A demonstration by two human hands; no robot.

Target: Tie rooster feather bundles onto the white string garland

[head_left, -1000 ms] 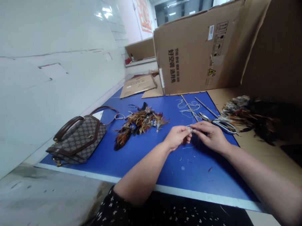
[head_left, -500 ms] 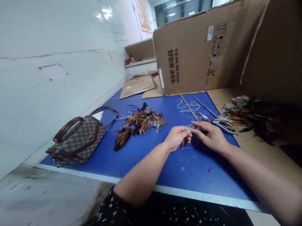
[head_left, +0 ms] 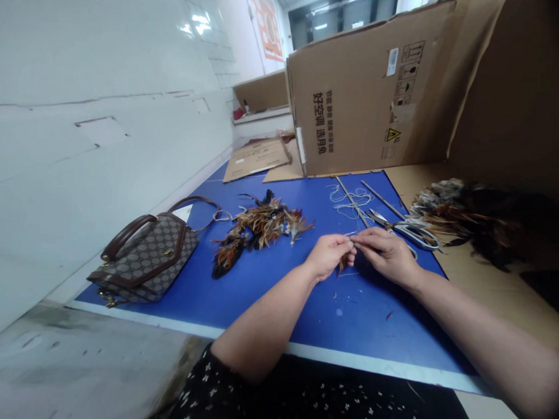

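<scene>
My left hand [head_left: 330, 256] is closed in a pinch on a small brown feather bunch [head_left: 343, 262], which hangs below its fingers. Right against it, my right hand [head_left: 386, 254] has thumb and fingertips pressed together at the bunch's top end; what lies between them is too small to make out, perhaps thread. A pale thread [head_left: 351, 274] trails under the hands. Scissors [head_left: 415, 234] lie just beyond my right hand. Left of my hands, a pile of brown and black feathers [head_left: 263, 224] rests on the blue table top [head_left: 266, 301].
A loose tangle of pale thread [head_left: 351, 200] and thin sticks [head_left: 382, 198] lie behind the hands. More feathers [head_left: 464, 217] are heaped on cardboard at the right. A patterned handbag [head_left: 147, 259] stands at the left by the wall. A large cardboard box [head_left: 363, 96] rises at the back.
The right fingers have closed tighter together and come up against the left fingertips. My left hand keeps its pinch on the feather bunch. The view has shifted very slightly.
</scene>
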